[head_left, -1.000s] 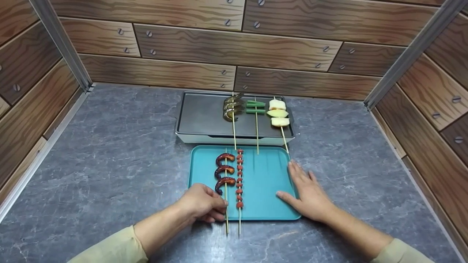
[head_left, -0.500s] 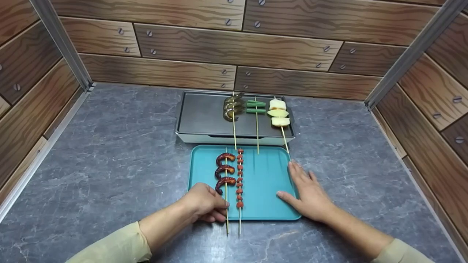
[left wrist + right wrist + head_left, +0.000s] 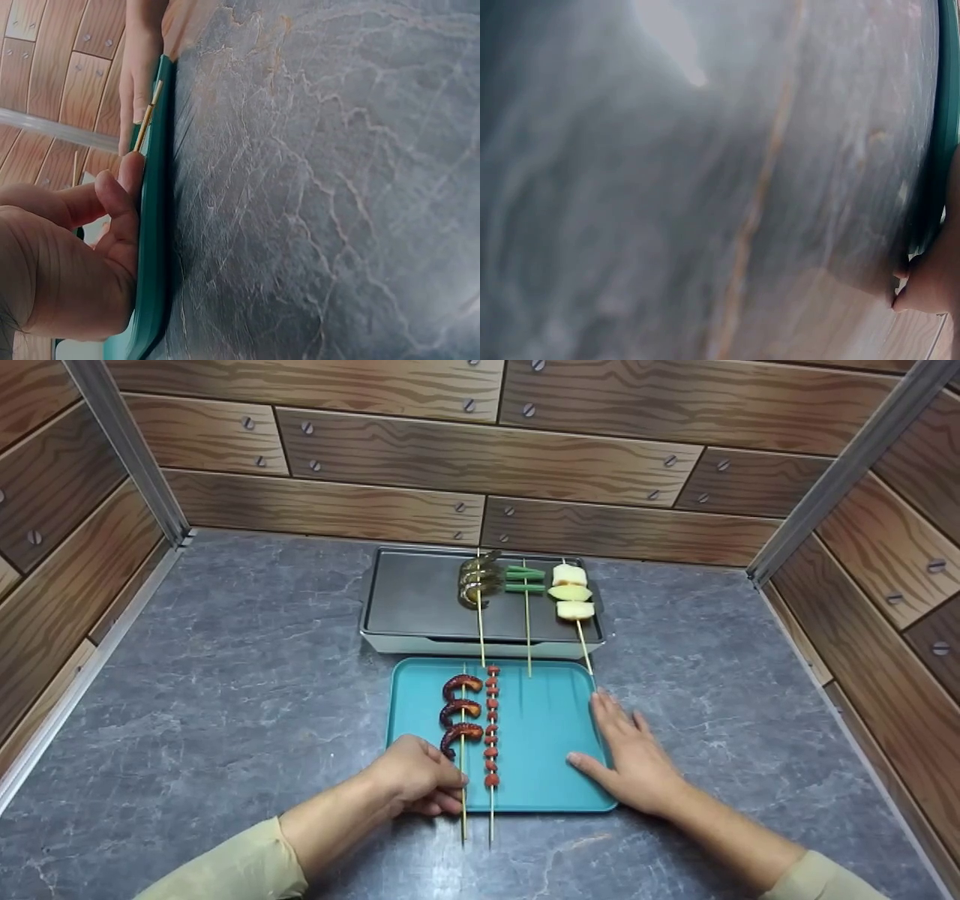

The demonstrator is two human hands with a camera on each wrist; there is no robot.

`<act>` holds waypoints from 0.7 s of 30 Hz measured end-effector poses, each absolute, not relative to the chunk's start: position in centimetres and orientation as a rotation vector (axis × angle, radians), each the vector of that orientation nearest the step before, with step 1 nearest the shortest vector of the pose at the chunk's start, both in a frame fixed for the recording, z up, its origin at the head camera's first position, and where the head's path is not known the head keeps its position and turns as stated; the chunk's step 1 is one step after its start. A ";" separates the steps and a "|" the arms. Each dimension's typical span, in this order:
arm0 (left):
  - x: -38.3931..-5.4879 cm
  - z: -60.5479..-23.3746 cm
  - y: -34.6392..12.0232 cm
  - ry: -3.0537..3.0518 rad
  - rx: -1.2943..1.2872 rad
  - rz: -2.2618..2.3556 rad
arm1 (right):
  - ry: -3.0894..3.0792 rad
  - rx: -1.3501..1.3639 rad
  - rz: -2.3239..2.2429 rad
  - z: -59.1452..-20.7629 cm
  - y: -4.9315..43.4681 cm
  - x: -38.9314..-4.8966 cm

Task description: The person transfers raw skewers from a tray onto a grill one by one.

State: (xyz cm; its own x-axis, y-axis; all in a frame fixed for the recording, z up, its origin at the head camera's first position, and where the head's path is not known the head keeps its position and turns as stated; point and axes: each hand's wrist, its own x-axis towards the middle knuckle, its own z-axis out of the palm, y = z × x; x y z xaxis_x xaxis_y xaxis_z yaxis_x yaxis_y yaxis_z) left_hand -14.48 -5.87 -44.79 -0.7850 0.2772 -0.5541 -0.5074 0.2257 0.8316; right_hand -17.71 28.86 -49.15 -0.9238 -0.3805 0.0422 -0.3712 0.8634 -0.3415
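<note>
Pinching the tentacle skewer (image 3: 463, 732) near the front edge of the tray (image 3: 541, 742), the left hand (image 3: 421, 776) is curled. The right hand (image 3: 636, 761) rests straight-fingered along the tray's right edge.

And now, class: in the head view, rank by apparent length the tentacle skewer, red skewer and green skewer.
1. Tentacle skewer and red skewer: too alike to rank.
2. Green skewer: looks shorter, though farther away.
</note>
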 end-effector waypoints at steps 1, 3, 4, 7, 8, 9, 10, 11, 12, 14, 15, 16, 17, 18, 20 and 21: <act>-14.5 -44.8 -5.9 1.881 -0.210 1.628 | 3.007 -0.607 -0.545 -49.2 28.9 -17.7; -14.4 -44.8 -6.0 1.877 -0.208 1.638 | 3.006 -0.606 -0.542 -49.1 28.8 -17.7; -14.4 -44.8 -6.0 1.874 -0.207 1.642 | 3.007 -0.609 -0.540 -49.1 28.8 -17.7; -14.4 -44.8 -6.1 1.876 -0.199 1.655 | 3.008 -0.611 -0.533 -49.1 28.8 -17.7; -14.4 -44.7 -6.1 1.876 -0.196 1.659 | 3.009 -0.610 -0.529 -49.1 28.8 -17.7; -14.3 -44.7 -6.1 1.876 -0.194 1.661 | 3.009 -0.610 -0.528 -49.1 28.8 -17.7; -14.3 -44.7 -6.1 1.876 -0.189 1.664 | 3.010 -0.609 -0.526 -49.1 28.8 -17.7; -14.3 -44.6 -6.1 1.877 -0.187 1.665 | 3.009 -0.606 -0.523 -49.1 28.8 -17.7; -14.3 -44.6 -6.1 1.878 -0.185 1.666 | 3.008 -0.603 -0.526 -49.0 28.8 -17.7; -14.2 -44.6 -6.1 1.879 -0.184 1.667 | 3.004 -0.597 -0.534 -49.0 28.8 -17.7; -14.2 -44.6 -6.1 1.879 -0.185 1.667 | 3.002 -0.595 -0.537 -49.0 28.8 -17.7; -14.2 -44.6 -6.1 1.879 -0.184 1.667 | 3.001 -0.594 -0.540 -49.0 28.8 -17.6; -14.2 -44.6 -6.2 1.879 -0.185 1.666 | 3.000 -0.593 -0.544 -49.0 28.8 -17.6; -14.2 -44.6 -6.2 1.878 -0.185 1.668 | 2.999 -0.594 -0.549 -49.0 28.8 -17.6; -14.1 -44.6 -6.2 1.874 -0.183 1.669 | 3.002 -0.595 -0.546 -48.9 28.8 -17.6; -14.1 -44.6 -6.2 1.873 -0.179 1.670 | 3.002 -0.595 -0.546 -48.9 28.8 -17.6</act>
State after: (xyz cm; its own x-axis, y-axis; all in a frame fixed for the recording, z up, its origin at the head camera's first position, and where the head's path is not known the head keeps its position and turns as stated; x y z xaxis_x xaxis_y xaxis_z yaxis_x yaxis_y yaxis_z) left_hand -14.13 -6.18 -44.57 -0.8014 0.2929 -0.5216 -0.4847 0.1929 0.8531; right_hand -17.62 28.80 -48.93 -0.9262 -0.3754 0.0353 -0.3638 0.8650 -0.3455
